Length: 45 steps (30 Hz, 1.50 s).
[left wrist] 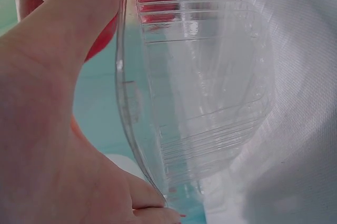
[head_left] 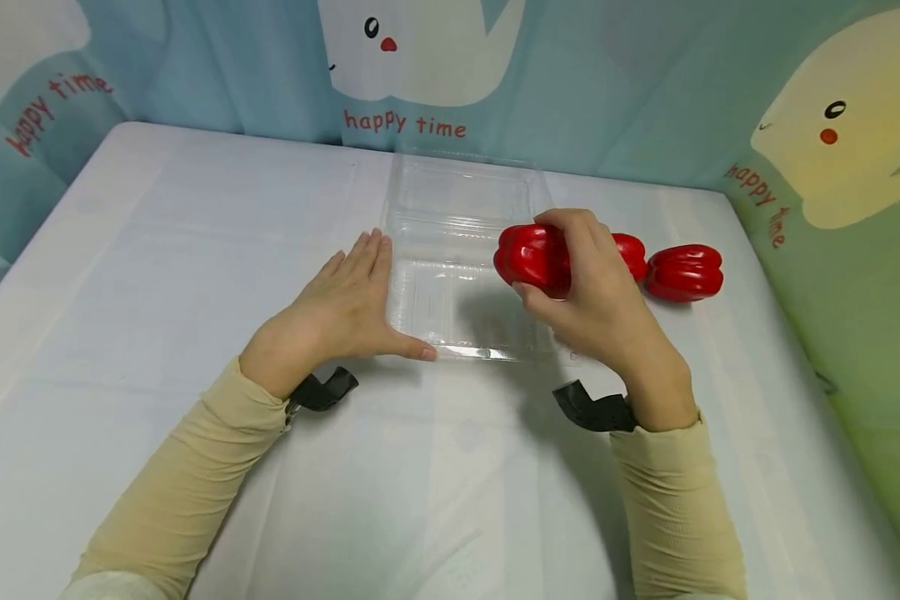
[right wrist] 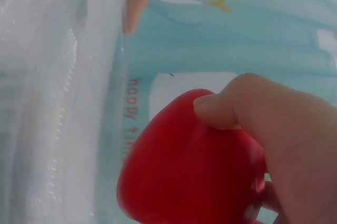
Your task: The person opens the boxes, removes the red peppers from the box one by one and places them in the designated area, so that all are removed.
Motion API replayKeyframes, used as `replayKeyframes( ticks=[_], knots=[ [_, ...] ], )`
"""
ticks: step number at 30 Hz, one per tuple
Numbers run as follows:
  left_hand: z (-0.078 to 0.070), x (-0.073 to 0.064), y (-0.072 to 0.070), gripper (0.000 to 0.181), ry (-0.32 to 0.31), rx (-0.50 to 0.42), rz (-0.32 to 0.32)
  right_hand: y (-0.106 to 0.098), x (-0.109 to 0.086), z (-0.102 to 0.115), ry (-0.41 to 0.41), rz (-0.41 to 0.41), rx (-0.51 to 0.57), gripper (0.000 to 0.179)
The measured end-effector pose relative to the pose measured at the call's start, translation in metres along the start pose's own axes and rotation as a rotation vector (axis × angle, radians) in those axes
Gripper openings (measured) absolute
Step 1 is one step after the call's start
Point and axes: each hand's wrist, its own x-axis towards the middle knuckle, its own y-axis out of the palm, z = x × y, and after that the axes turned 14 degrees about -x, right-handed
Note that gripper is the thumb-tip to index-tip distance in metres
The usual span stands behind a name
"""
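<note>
A glossy red bell pepper (head_left: 528,257) is held in my right hand (head_left: 596,292), over the right side of a clear plastic clamshell box (head_left: 438,312). In the right wrist view the thumb presses on the red pepper (right wrist: 184,166). My left hand (head_left: 337,304) touches the left and front edges of the box with fingers spread straight and the thumb along the front rim. The left wrist view shows the box's ribbed side wall (left wrist: 205,87) beside that hand. The lid (head_left: 461,187) lies folded back, away from me.
Two more red bell peppers lie right of the box: one (head_left: 630,254) partly behind my right hand, another (head_left: 685,272) farther right. The white-covered table (head_left: 435,483) meets a printed blue-green curtain (head_left: 615,100) at the back and right.
</note>
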Motion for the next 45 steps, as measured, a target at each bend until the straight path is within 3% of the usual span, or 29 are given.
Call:
replayKeyframes(
  ticks=[17, 29, 34, 45],
  knots=[
    [0.0, 0.0, 0.0, 0.146, 0.006, -0.006, -0.006, -0.023, -0.008, -0.012, 0.123, -0.019, -0.094, 0.063],
    [0.0, 0.0, -0.001, 0.147, 0.001, -0.011, 0.0, -0.039, -0.017, -0.033, 0.26, 0.03, -0.127, 0.061],
    [-0.001, 0.0, 0.0, 0.146, 0.005, -0.016, 0.004, -0.042, -0.023, -0.044, 0.288, 0.019, -0.148, 0.056],
    [0.0, 0.0, 0.001, 0.146, -0.006, -0.018, 0.003, -0.049, -0.031, -0.06, 0.339, 0.09, -0.171, 0.057]
  ],
)
